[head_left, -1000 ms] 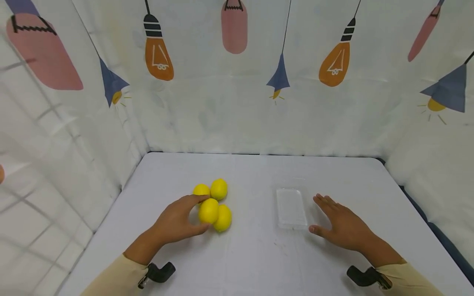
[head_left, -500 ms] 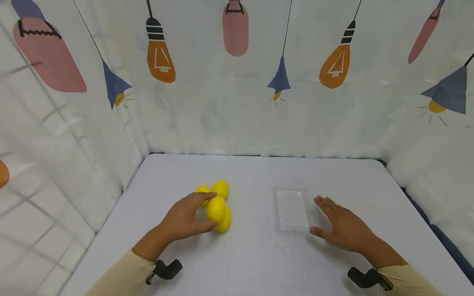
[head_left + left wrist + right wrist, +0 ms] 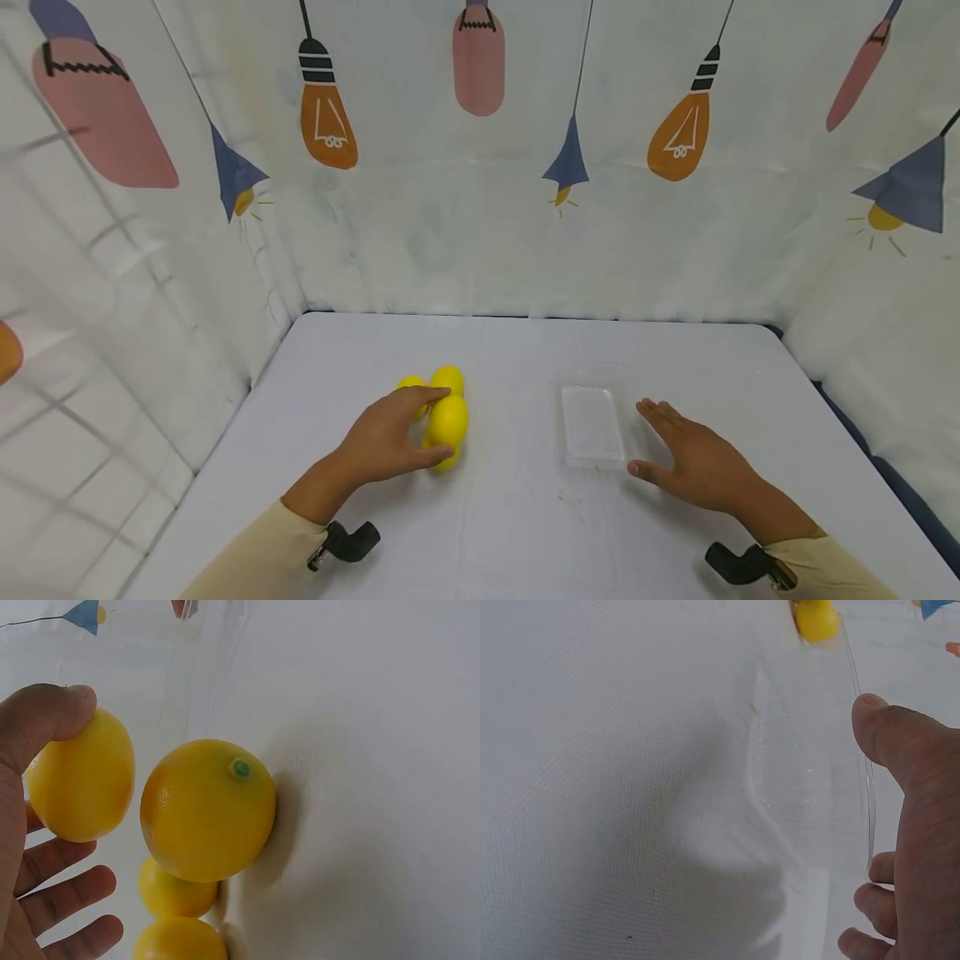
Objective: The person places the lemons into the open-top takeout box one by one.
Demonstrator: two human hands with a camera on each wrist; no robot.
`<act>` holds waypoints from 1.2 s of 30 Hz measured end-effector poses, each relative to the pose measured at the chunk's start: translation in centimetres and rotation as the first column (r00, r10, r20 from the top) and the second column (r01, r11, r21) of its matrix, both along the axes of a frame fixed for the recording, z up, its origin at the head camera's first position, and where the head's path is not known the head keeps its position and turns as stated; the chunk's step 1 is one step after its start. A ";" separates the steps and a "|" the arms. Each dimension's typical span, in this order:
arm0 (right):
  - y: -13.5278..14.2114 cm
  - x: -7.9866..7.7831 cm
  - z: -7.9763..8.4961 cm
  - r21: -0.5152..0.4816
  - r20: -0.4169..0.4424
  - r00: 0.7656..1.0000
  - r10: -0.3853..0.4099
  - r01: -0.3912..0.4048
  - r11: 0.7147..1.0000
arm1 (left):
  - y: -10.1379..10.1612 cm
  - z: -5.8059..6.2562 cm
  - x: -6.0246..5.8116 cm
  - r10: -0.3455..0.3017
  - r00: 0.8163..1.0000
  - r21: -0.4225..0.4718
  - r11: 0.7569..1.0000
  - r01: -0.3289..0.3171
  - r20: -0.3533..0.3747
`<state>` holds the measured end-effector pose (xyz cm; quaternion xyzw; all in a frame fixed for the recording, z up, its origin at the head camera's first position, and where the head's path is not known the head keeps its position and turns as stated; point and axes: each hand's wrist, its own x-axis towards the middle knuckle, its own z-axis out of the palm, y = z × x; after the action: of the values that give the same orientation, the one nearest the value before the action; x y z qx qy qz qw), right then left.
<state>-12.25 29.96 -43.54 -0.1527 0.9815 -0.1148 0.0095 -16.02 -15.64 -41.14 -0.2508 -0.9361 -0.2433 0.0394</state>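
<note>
My left hand (image 3: 386, 437) pinches a yellow lemon (image 3: 86, 776) between thumb and fingers, raised off the table. A second lemon (image 3: 208, 817), with a green stem end, lies on the table beside it. Two more lemons, one of them the rear lemon (image 3: 447, 379), sit behind, partly covered by the hand in the head view. On the right, a clear plastic container (image 3: 592, 427) rests on the table. My right hand (image 3: 693, 458) is held at its right side with fingers extended and thumb spread near the rim (image 3: 870, 802). Whether it touches the rim I cannot tell.
A white cloth covers the table (image 3: 517, 533). White fabric walls (image 3: 450, 233) printed with lamps and bulbs close off the back and sides. Each wrist carries a black camera mount, such as the left mount (image 3: 352, 542).
My left hand has moved right and slightly up, carrying the lemon over the front of the group. The right hand and the container stay in place.
</note>
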 end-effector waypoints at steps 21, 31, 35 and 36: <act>-0.1 0.2 0.4 -0.001 -0.005 1.000 0.014 -0.014 1.000 | 2.4 0.1 -0.8 -0.055 0.998 0.036 0.998 0.056 -0.024; -0.1 0.0 0.1 0.015 -0.006 1.000 0.012 -0.012 1.000 | 3.7 -0.2 -1.3 -0.109 0.994 0.044 0.993 0.110 -0.031; -0.2 0.0 0.2 0.016 -0.007 1.000 0.008 -0.008 1.000 | 4.4 0.0 -1.4 -0.136 0.989 0.033 0.990 0.138 -0.053; -0.3 0.1 0.3 0.016 -0.007 1.000 0.007 -0.007 1.000 | 4.6 0.0 -1.4 -0.140 0.989 0.030 0.989 0.142 -0.055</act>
<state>-12.16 29.70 -43.27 -0.1566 0.9819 -0.1063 0.0075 -17.45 -11.02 -41.13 -0.3220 -0.9105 -0.2543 0.0510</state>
